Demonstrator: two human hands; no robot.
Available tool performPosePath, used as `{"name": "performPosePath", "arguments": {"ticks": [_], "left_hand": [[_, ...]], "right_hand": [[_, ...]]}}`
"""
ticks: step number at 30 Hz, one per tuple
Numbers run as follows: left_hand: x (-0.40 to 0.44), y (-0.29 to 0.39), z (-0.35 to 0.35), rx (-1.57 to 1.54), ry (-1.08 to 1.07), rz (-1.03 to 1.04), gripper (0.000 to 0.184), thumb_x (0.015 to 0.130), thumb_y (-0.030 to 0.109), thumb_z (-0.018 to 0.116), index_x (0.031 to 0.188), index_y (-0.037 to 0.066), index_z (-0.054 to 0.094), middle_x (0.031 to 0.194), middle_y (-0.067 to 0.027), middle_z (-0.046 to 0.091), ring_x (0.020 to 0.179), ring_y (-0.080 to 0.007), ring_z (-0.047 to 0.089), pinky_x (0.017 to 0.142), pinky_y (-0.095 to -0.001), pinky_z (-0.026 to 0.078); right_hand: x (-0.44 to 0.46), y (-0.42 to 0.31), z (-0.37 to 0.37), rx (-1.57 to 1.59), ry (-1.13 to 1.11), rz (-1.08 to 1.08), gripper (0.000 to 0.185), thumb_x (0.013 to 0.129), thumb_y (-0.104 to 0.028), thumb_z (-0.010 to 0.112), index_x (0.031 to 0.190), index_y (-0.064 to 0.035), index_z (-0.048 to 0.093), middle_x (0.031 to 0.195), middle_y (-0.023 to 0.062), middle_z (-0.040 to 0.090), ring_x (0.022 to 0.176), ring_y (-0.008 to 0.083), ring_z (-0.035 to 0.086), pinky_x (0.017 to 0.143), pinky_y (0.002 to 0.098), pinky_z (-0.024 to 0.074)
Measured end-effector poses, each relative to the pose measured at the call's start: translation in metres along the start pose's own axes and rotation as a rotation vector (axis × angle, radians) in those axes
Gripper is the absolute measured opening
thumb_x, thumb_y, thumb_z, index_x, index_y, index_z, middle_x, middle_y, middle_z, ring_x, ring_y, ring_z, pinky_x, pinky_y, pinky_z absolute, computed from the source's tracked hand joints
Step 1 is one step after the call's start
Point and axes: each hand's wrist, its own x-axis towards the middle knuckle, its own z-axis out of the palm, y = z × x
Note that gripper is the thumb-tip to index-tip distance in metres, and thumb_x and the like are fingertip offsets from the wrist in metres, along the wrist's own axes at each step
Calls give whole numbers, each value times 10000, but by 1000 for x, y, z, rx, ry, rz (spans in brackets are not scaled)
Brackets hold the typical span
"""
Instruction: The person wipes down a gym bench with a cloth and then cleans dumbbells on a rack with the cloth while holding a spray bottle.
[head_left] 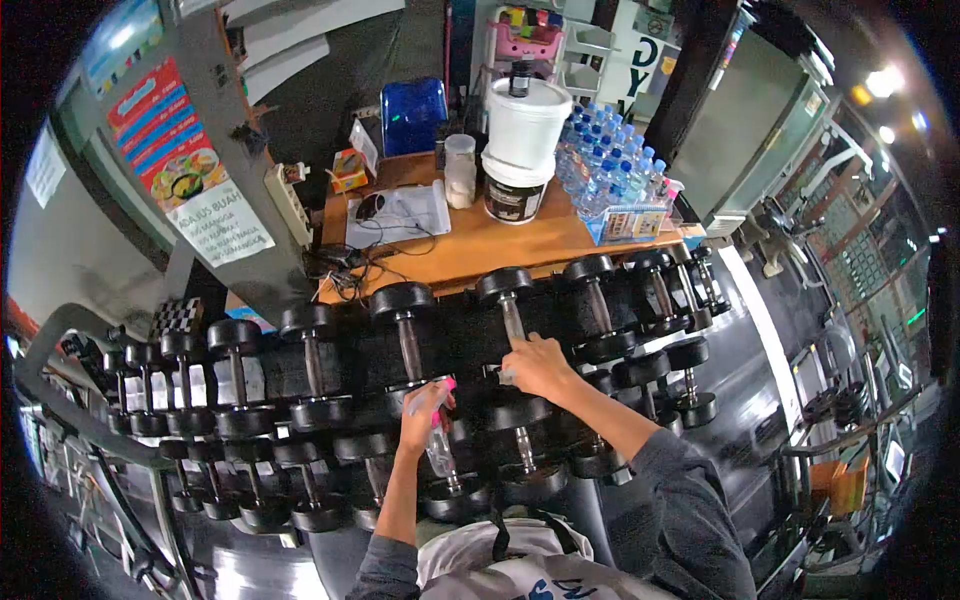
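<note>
A clear spray bottle (440, 447) with a pink nozzle hangs from my left hand (422, 412), whose fingers are wrapped round its neck. My right hand (537, 366) is at the handle of a black dumbbell (504, 284) on the upper rack row, its fingers bent. Something pale shows under the right fingers, perhaps a cloth, too small to make out. To the left of that dumbbell lies another black dumbbell (403, 300) with a metal handle, just above my left hand.
Two rows of dumbbells (235, 335) run across the rack. Behind them a wooden counter (450, 262) bears white buckets (527, 125), water bottles (612, 165), a jar, papers and tangled cables. Gym machines stand on the right; a metal frame (60, 410) is on the left.
</note>
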Motion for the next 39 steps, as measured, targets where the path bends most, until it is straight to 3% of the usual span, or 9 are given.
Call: {"name": "performPosePath", "arguments": {"ticks": [9,12,16,25,27,29,31,33,39], "left_hand": [[3,10,5,-140,136,-67,423,877,400,615,704,14,632,621,-63,589,390,-134,517,393,-269,430],[2,13,6,-109,132,-59,420,871,397,622,702,12,632,616,-67,588,378,-132,512,383,-269,428],[3,7,5,-142,104,-58,390,860,384,632,749,11,645,624,-69,593,379,-135,517,365,-260,416],[6,-1,6,13,145,-21,360,842,368,655,877,12,692,645,-67,602,381,-135,508,366,-249,373],[5,1,7,5,137,-53,360,837,367,661,883,12,691,650,-66,601,379,-133,503,367,-248,370],[6,3,12,-8,140,-112,362,826,367,673,896,12,690,662,-66,599,373,-127,494,370,-246,365],[6,4,13,-13,89,-104,362,827,367,671,848,6,672,663,-64,591,374,-134,500,382,-250,404],[9,5,14,60,83,-142,371,829,377,667,800,8,647,657,-65,582,370,-143,503,403,-266,449],[20,16,17,212,-80,-260,461,878,471,599,887,10,607,792,-85,589,476,-164,561,550,-315,513]], "right_hand": [[59,-38,53,-258,-224,-64,256,671,-158,761,926,-163,739,1091,73,590,1035,287,580,746,402,538],[86,-63,79,-171,-436,292,283,821,-165,650,1095,-110,692,1109,84,609,1120,285,546,808,397,534],[87,-62,66,-477,-565,92,281,807,-189,661,1073,-108,703,1081,84,619,1086,305,566,803,411,533],[-6,32,-40,-24,-67,89,207,676,-256,729,834,-123,722,912,84,612,829,277,641,673,402,533],[-36,50,-6,147,-10,205,190,757,-275,717,878,-130,700,924,53,619,796,233,629,688,357,512],[-81,44,55,1251,458,642,153,863,-260,654,977,-157,657,958,4,611,802,157,587,707,317,477],[-92,-3,80,1569,669,992,198,917,-182,602,1064,-52,581,1045,41,593,874,111,545,776,266,450],[-84,-26,171,1645,898,984,259,935,-198,582,1150,-61,534,1073,51,588,940,133,546,853,270,437],[-3,-79,149,1874,1413,1243,287,990,-233,477,1234,-91,422,1160,96,497,1072,196,468,936,325,369]]}}
